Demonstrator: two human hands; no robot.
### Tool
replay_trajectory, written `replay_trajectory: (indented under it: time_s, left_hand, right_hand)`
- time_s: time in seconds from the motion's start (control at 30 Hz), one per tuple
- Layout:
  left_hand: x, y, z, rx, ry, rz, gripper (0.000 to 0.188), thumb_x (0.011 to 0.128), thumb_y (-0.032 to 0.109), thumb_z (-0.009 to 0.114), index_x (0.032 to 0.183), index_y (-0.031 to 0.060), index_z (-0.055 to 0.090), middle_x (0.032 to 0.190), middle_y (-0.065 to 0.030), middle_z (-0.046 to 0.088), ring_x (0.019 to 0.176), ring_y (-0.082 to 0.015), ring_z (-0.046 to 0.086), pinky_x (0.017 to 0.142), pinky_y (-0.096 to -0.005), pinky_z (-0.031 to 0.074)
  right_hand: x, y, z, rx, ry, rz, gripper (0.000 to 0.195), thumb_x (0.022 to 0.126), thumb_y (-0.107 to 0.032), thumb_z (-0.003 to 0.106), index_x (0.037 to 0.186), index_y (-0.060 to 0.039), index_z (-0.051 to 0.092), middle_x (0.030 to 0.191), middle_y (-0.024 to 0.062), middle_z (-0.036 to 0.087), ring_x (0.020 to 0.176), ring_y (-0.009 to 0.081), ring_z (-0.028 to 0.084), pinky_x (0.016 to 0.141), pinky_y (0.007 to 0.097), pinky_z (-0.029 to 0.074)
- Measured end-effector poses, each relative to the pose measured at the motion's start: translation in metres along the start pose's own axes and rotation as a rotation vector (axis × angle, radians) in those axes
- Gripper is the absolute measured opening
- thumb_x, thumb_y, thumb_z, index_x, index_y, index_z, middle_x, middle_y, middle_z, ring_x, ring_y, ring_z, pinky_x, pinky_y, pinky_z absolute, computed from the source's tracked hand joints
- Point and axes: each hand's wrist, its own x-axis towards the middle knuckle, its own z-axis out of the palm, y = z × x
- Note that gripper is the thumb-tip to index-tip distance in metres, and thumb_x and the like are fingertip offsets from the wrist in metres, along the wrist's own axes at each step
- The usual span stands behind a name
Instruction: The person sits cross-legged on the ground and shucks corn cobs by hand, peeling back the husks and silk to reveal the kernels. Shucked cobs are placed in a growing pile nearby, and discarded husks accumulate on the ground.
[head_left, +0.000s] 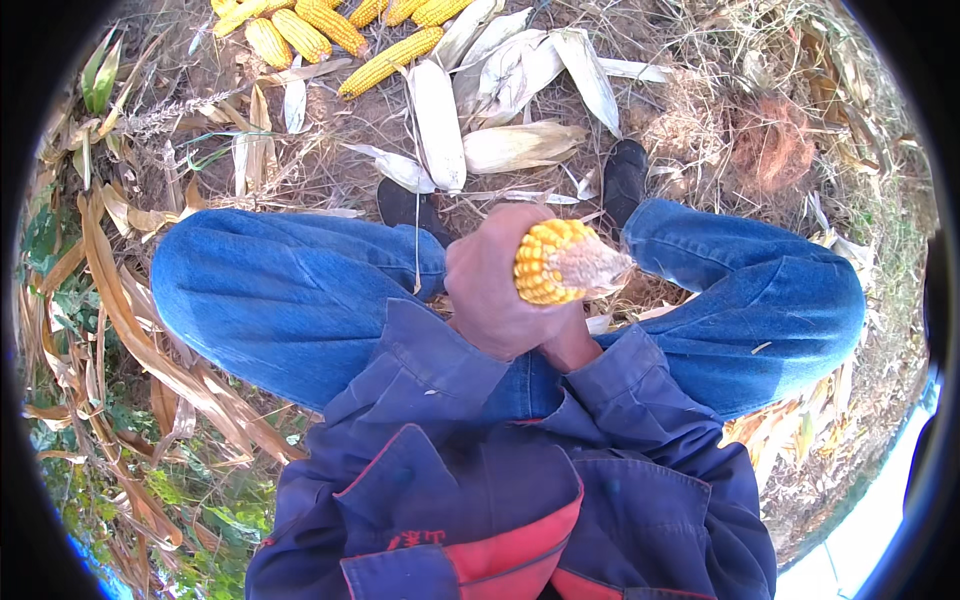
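My left hand (491, 285) is closed around an ear of yellow corn (544, 262), whose kernels and pale tip stick out toward the right. Beneath it, my right hand (571, 336) is mostly hidden; its wrist shows at the right cuff, and its fingers cannot be seen. Beyond my hands, several ears in pale husks lie on the ground, one upright in view (441, 124) and one lying sideways (521, 147). Husked yellow ears form a loose pile (322, 26) at the top left, with a single ear (391, 61) at its near edge.
My bent knees in blue jeans frame my hands, with dark shoes (626, 180) just beyond. Dry corn leaves and stalks (142, 330) lie along the left, above green weeds (169, 487). Dry grass and a reddish fibrous clump (774, 145) are at the right.
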Motion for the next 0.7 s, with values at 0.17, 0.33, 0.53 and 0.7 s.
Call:
replay_trajectory:
  time_s: [0.17, 0.33, 0.53, 0.7]
  left_hand:
    - [-0.002, -0.002, 0.008, 0.163, 0.144, -0.037, 0.064, 0.066, 0.015, 0.090, 0.114, 0.0013, 0.050, 0.095, -0.0143, 0.068, 0.078, -0.0198, 0.070, 0.066, -0.0297, 0.055]
    - [0.026, -0.023, -0.004, -0.538, 0.352, -0.606, 0.033, 0.090, 0.016, 0.070, 0.109, 0.0003, 0.049, 0.081, -0.0052, 0.058, 0.064, -0.0125, 0.060, 0.058, -0.0263, 0.052]
    - [0.050, -0.063, -0.042, -0.986, 0.400, -0.876, 0.043, 0.102, 0.039, 0.046, 0.117, -0.0011, 0.047, 0.103, -0.0180, 0.059, 0.098, -0.0296, 0.061, 0.090, -0.0485, 0.049]
    - [0.160, 0.026, -0.080, -1.328, 0.447, -0.458, 0.071, 0.103, 0.045, 0.038, 0.140, -0.0140, 0.028, 0.141, -0.0309, 0.041, 0.138, -0.0430, 0.033, 0.114, -0.0541, 0.029]
  right_hand:
    - [0.006, -0.019, -0.006, -0.022, 0.011, -0.060, 0.048, 0.084, -0.026, 0.071, 0.121, -0.0023, 0.052, 0.107, 0.0197, 0.067, 0.099, 0.0342, 0.066, 0.084, 0.0416, 0.051]
    - [0.010, -0.040, -0.005, -0.530, 0.001, 0.091, 0.058, 0.076, -0.026, 0.077, 0.120, 0.0002, 0.050, 0.083, 0.0188, 0.069, 0.082, 0.0350, 0.069, 0.075, 0.0424, 0.052]
    - [0.013, -0.045, -0.007, -0.309, -0.002, 0.198, 0.053, 0.079, -0.017, 0.075, 0.122, 0.0021, 0.052, 0.065, 0.0061, 0.062, 0.060, 0.0124, 0.057, 0.057, 0.0307, 0.043]
    - [0.009, -0.046, -0.014, -0.155, -0.048, 0.151, 0.039, 0.087, -0.016, 0.069, 0.119, 0.0016, 0.055, 0.063, -0.0009, 0.057, 0.059, 0.0051, 0.048, 0.055, 0.0223, 0.037]
